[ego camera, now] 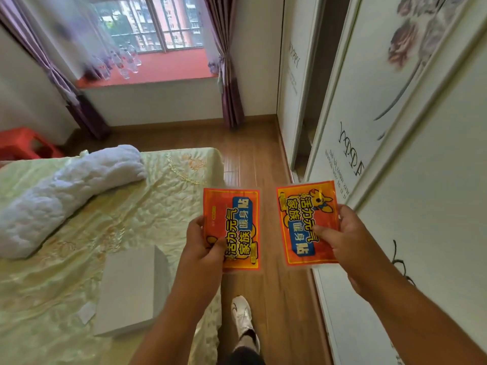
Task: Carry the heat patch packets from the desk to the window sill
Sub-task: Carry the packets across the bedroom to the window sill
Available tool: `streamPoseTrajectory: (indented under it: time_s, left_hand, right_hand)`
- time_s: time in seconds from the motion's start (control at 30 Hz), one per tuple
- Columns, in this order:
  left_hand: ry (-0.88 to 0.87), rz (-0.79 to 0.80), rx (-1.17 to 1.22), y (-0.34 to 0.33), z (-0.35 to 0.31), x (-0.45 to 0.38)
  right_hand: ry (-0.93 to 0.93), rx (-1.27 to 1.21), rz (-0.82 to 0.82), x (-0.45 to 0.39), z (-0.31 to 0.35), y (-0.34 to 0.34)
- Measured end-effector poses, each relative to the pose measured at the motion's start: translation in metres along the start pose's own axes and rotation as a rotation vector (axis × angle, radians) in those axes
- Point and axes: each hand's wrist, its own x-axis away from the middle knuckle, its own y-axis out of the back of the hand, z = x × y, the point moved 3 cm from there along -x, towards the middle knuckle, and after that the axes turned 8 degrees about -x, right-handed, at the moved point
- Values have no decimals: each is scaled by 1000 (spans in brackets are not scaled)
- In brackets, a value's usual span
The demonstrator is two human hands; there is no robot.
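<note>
One heat patch packet [231, 229] was pinched in the left hand [204, 246], another packet [307, 223] in the right hand [340, 239]. Window sill [168, 71] was well ahead of the fingers, so roughly halfway; setting down wasn't done yet.

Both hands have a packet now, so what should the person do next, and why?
Probably walk on along the wooden floor to the red window sill. The left hand and right hand each already grip a heat patch packet, and the sill lies ahead, past the bed.
</note>
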Motion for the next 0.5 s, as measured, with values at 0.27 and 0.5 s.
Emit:
streamPoseTrajectory:
  time_s: [0.27, 0.5]
  left_hand:
    - [-30, 43, 20, -5, -20, -128]
    - [-92, 52, 54, 21, -60, -244]
  right_hand:
    - [23, 49, -48, -100, 40, -30]
    - [77, 59, -51, -193, 91, -85]
